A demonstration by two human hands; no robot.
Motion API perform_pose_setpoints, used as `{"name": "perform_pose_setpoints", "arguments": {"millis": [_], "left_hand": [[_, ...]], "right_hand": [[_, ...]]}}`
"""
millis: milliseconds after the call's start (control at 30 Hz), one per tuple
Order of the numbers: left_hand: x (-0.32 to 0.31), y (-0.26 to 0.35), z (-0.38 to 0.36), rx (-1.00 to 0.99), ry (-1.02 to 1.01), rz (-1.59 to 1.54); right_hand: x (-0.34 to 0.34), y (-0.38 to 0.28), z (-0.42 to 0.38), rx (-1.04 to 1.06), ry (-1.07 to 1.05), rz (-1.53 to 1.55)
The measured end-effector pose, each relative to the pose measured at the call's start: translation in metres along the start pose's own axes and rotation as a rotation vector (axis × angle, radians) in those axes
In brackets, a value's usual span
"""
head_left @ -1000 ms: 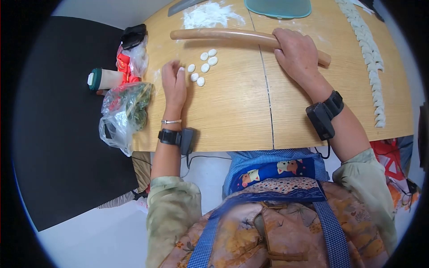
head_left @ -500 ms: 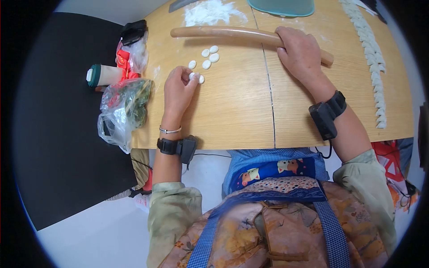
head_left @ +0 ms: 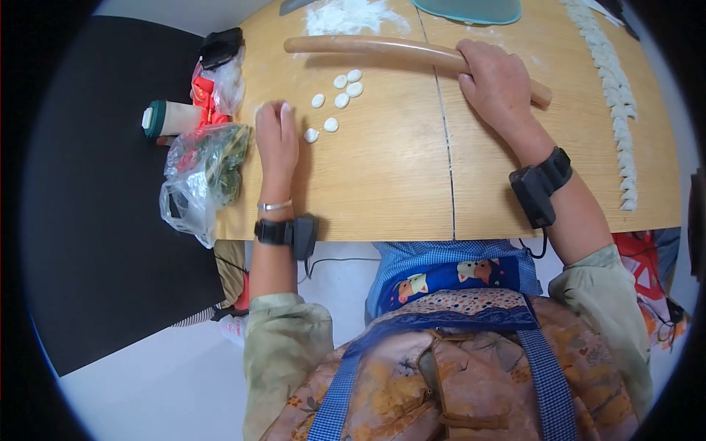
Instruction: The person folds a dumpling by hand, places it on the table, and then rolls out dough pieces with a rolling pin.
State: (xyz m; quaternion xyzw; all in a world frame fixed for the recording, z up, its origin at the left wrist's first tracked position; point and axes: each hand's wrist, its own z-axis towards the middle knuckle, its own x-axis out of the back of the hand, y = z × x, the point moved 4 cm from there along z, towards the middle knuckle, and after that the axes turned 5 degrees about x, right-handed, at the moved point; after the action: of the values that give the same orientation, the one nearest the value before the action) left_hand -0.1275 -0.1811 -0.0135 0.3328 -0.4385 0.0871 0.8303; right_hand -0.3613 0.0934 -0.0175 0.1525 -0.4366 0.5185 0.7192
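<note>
One bare left hand (head_left: 278, 143), fingers curled together, hovers or rests just left of seven small white dough rounds (head_left: 331, 125) on the wooden table (head_left: 382, 184); whether it pinches anything cannot be told. Farther out, the right hand (head_left: 497, 84) grips the rolling pin (head_left: 368, 45), with white flour (head_left: 353, 16) beyond.

Bright, diffuse light | soft shadow beside left hand (head_left: 277, 143) | edges bowed, corners black
</note>
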Motion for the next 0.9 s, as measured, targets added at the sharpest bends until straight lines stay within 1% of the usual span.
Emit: {"name": "perform_pose_setpoints", "arguments": {"millis": [33, 67, 133, 167, 233, 267, 333, 467, 533, 567, 667, 733, 767, 833, 867, 900], "left_hand": [[-0.005, -0.001, 0.009, -0.061, 0.026, 0.059], [-0.012, -0.003, 0.016, -0.056, 0.028, 0.058], [-0.026, 0.0, 0.026, -0.104, 0.003, 0.156], [-0.032, 0.001, 0.024, -0.103, 0.001, 0.155], [-0.046, 0.0, 0.021, -0.123, -0.091, 0.233], [-0.047, -0.002, 0.022, -0.126, -0.099, 0.238], [-0.05, -0.01, 0.023, -0.072, -0.123, 0.288], [-0.049, -0.019, 0.03, -0.046, -0.141, 0.311], [-0.047, -0.019, 0.033, 0.013, -0.156, 0.138], [-0.049, -0.018, 0.031, 0.012, -0.161, 0.135], [-0.049, -0.006, 0.023, 0.015, -0.145, 0.222], [-0.046, -0.001, 0.025, -0.063, -0.105, 0.27], [-0.042, 0.0, 0.025, -0.065, -0.101, 0.271], [-0.035, 0.003, 0.021, 0.012, -0.279, -0.374], [-0.033, 0.007, 0.018, 0.003, -0.284, -0.375], [-0.033, 0.013, 0.01, -0.11, -0.324, -0.298]], "right_hand": [[0.0, 0.0, 0.0, 0.004, 0.002, -0.005], [-0.001, 0.001, 0.0, 0.008, 0.004, -0.011], [0.001, 0.0, 0.001, 0.011, -0.004, -0.01], [0.001, 0.001, 0.0, 0.008, -0.012, -0.008], [0.002, 0.001, 0.0, 0.004, -0.015, -0.01], [0.001, 0.0, 0.0, -0.001, -0.019, -0.007], [0.0, 0.002, -0.001, -0.007, -0.025, -0.006], [-0.001, 0.002, 0.0, -0.021, -0.046, 0.009], [0.0, 0.002, 0.0, -0.017, -0.022, 0.01], [0.0, 0.002, -0.001, -0.007, -0.002, 0.013], [0.0, 0.001, -0.001, -0.004, -0.008, 0.005], [0.001, 0.0, 0.0, 0.005, -0.017, 0.008], [0.002, 0.0, 0.001, 0.005, -0.023, 0.004], [0.0, 0.0, 0.001, -0.001, -0.017, 0.009], [0.0, 0.001, 0.001, -0.007, -0.016, 0.015], [-0.001, 0.003, 0.001, -0.014, -0.011, 0.011]]}}
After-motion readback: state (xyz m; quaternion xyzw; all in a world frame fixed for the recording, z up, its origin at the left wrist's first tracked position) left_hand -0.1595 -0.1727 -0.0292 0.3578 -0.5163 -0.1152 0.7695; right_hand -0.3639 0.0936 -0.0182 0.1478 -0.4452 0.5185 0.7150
